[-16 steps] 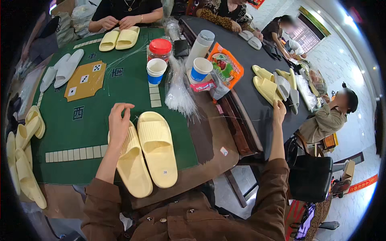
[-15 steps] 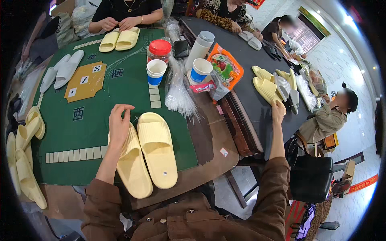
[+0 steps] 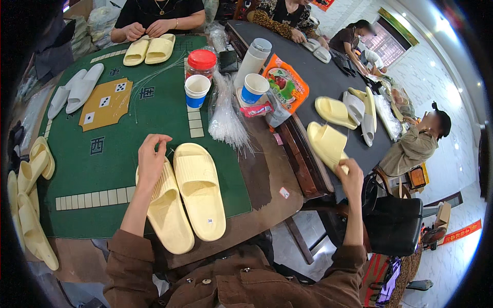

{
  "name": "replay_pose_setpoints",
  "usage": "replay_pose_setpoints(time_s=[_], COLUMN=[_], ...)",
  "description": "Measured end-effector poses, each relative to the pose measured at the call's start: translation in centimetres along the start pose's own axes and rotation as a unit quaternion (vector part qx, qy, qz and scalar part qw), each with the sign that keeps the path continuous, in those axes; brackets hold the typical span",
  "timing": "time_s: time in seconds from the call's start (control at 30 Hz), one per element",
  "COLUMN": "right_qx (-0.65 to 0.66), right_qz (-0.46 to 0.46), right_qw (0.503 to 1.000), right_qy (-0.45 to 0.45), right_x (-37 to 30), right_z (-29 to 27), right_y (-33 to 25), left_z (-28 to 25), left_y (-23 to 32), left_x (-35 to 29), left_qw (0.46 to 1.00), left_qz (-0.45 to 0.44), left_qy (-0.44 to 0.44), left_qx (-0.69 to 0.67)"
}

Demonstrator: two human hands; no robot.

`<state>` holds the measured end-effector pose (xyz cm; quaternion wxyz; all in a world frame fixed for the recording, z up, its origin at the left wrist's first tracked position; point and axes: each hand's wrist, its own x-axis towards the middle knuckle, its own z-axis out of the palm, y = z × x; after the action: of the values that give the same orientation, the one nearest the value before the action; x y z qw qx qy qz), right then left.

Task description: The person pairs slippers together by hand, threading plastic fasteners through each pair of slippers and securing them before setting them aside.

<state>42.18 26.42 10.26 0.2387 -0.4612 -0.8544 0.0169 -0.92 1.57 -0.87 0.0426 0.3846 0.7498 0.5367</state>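
My right hand (image 3: 351,177) grips a pale yellow slipper (image 3: 327,143) by its heel end, lifted at the edge of the dark table to my right. My left hand (image 3: 152,159) hovers over the left one of two pale yellow slippers lying side by side before me; its fingers are bent but apart, and I see nothing in them. That left slipper (image 3: 169,220) is partly covered by the hand and wrist. The right slipper (image 3: 200,190) lies in full view, toe away from me, a small white sticker at its heel.
Beyond the raised slipper lie another yellow slipper (image 3: 335,112) and grey slippers (image 3: 368,123). A bundle of clear plastic ties (image 3: 226,115), paper cups (image 3: 196,92), a red-lidded jar (image 3: 201,62) and a grey bottle (image 3: 252,61) stand ahead. More yellow slippers (image 3: 33,220) are piled left. Co-workers sit around.
My right hand has drawn one yellow slipper off the dark table's group, toward me and slightly left. My left hand stays over the near pair.
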Motion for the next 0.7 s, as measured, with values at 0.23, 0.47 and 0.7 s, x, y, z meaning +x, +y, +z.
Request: replay_pose_setpoints(time_s=[0.23, 0.47, 0.7], right_qx=[0.023, 0.120, -0.080], right_qz=[0.015, 0.025, 0.145], right_qw=[0.999, 0.989, 0.986], right_qy=[0.018, 0.084, 0.020], right_x=[-0.2, 9.4, 15.2], right_z=[0.1, 3.1, 5.4], right_y=[0.5, 11.5, 11.3], left_z=[0.4, -0.8, -4.3], left_y=[-0.1, 1.9, 9.7], left_x=[0.0, 0.1, -6.4], left_qw=[1.000, 0.999, 0.989], left_qz=[-0.003, 0.028, 0.076], left_qy=[-0.006, 0.011, -0.122], left_qx=[-0.018, -0.012, -0.024])
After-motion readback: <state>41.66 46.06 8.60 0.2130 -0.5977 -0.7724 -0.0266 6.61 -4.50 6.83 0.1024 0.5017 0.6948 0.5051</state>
